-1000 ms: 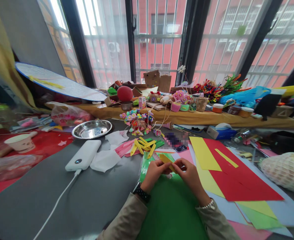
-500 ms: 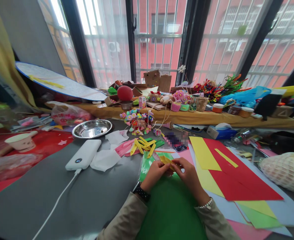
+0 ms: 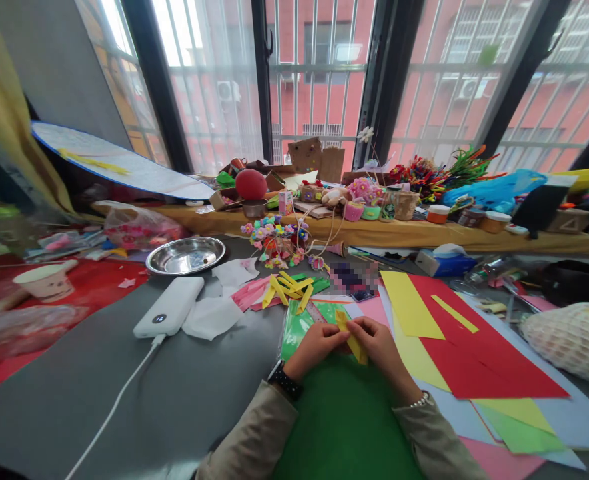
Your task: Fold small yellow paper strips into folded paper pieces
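Note:
A folded yellow paper strip (image 3: 358, 348) slants between my two hands, above the green surface at the table's near side. My left hand (image 3: 319, 345) pinches its left side with thumb and fingers; a dark dotted watch band circles that wrist. On the other side, my right hand (image 3: 378, 340) grips the strip near its upper part, and a beaded bracelet sits at the wrist. Just beyond my hands lies a pile of folded yellow paper pieces (image 3: 289, 288). Under and beside that pile are pink paper strips (image 3: 250, 293) and a green plastic packet (image 3: 297, 327).
To the right, a yellow sheet (image 3: 411, 307) overlaps a red sheet (image 3: 494, 360) among other coloured papers. Leftward are a white power bank (image 3: 170, 308) with its cable, a metal plate (image 3: 167, 268) and a paper cup (image 3: 47, 281). Crafts and a red balloon (image 3: 251, 184) line the window ledge.
The yellow strip has turned from lying nearly level to slanting down toward the right, showing more of its length. Both hands have shifted slightly, staying close together.

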`<state>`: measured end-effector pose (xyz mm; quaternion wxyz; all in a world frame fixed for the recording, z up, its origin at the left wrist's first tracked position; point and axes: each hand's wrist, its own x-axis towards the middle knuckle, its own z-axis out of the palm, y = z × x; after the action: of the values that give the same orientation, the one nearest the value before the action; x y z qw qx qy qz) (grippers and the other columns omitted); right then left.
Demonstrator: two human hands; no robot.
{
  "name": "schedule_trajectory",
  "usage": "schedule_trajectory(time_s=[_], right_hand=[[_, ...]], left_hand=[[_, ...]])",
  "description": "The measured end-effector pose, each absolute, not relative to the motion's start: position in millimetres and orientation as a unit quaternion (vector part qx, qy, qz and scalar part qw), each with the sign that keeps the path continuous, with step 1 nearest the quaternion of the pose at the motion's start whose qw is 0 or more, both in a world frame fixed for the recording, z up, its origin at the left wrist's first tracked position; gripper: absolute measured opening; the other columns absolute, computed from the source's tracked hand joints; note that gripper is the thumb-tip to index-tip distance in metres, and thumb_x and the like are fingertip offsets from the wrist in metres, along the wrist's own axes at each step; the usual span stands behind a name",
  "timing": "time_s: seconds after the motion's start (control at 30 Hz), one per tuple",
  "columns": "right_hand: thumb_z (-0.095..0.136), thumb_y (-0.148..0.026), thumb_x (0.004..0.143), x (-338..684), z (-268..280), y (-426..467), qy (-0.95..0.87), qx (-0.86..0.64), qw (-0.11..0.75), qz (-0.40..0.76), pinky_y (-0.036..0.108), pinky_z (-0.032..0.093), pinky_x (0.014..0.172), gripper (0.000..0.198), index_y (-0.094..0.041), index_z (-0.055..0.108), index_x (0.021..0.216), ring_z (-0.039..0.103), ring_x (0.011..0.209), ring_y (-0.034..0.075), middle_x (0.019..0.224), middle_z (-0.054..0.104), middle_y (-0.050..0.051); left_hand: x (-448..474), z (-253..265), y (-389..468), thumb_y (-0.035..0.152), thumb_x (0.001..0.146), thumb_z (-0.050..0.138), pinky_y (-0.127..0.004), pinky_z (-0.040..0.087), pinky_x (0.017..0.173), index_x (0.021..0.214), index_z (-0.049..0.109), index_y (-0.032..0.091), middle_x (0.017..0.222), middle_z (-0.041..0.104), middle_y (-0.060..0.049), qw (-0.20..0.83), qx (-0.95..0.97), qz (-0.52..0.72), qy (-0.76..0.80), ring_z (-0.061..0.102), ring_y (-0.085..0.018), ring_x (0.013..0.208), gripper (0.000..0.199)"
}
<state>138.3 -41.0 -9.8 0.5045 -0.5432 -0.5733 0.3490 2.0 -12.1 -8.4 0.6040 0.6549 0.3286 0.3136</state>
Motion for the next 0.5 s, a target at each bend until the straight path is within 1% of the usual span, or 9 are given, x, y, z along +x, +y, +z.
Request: schedule_trajectory(time_s=[0.07, 0.13, 0.27, 0.4, 0.5], right_hand=[[0.05, -0.04, 0.068, 138.9, -12.0, -39.7, -0.561, -0.535, 0.508, 0.375, 0.022, 0.041, 0.053, 0.026, -0.014, 0.056, 0.066, 0.054, 0.059, 0.015, 0.06, 0.058, 0.001], [0.049, -0.04, 0.069, 138.9, -11.6, -39.7, -0.571, -0.533, 0.507, 0.364, 0.023, 0.042, 0.055, 0.027, -0.014, 0.056, 0.068, 0.054, 0.061, 0.015, 0.063, 0.059, 0.002], [0.049, -0.038, 0.07, 136.8, -6.8, -42.8, -0.614, -0.541, 0.491, 0.298, 0.026, 0.043, 0.061, 0.025, -0.015, 0.056, 0.075, 0.055, 0.067, 0.017, 0.072, 0.06, 0.004], [0.046, -0.035, 0.073, 133.3, -6.5, -46.2, -0.643, -0.549, 0.48, 0.234, 0.025, 0.045, 0.058, 0.022, -0.016, 0.055, 0.078, 0.055, 0.067, 0.016, 0.075, 0.059, 0.005], [0.043, -0.032, 0.076, 131.4, -9.3, -47.0, -0.672, -0.551, 0.47, 0.158, 0.026, 0.044, 0.058, 0.019, -0.017, 0.054, 0.079, 0.054, 0.066, 0.016, 0.074, 0.057, 0.005]], left_hand=[[1.5, -9.5, -11.4, 0.04, 0.066, 0.049, -0.019, 0.04, 0.052, 0.061, 0.062, 0.012, 0.056, 0.062, -0.002, 0.595, 0.662, 0.317, 0.328, 0.054, -0.012, 0.053, 0.031], [1.3, -9.4, -11.4, 0.039, 0.066, 0.05, -0.019, 0.04, 0.051, 0.06, 0.061, 0.013, 0.055, 0.061, -0.001, 0.586, 0.665, 0.325, 0.331, 0.054, -0.012, 0.051, 0.03], [2.1, -7.7, -12.2, 0.039, 0.066, 0.05, -0.019, 0.039, 0.049, 0.057, 0.06, 0.012, 0.051, 0.06, -0.001, 0.57, 0.638, 0.364, 0.367, 0.053, -0.012, 0.049, 0.03], [4.0, -7.9, -12.0, 0.041, 0.063, 0.052, -0.021, 0.042, 0.049, 0.061, 0.06, 0.012, 0.053, 0.062, -0.003, 0.595, 0.589, 0.381, 0.393, 0.056, -0.014, 0.049, 0.03], [4.9, -8.3, -11.7, 0.041, 0.06, 0.054, -0.023, 0.044, 0.05, 0.06, 0.06, 0.012, 0.053, 0.062, -0.003, 0.613, 0.569, 0.38, 0.395, 0.057, -0.015, 0.05, 0.03]])
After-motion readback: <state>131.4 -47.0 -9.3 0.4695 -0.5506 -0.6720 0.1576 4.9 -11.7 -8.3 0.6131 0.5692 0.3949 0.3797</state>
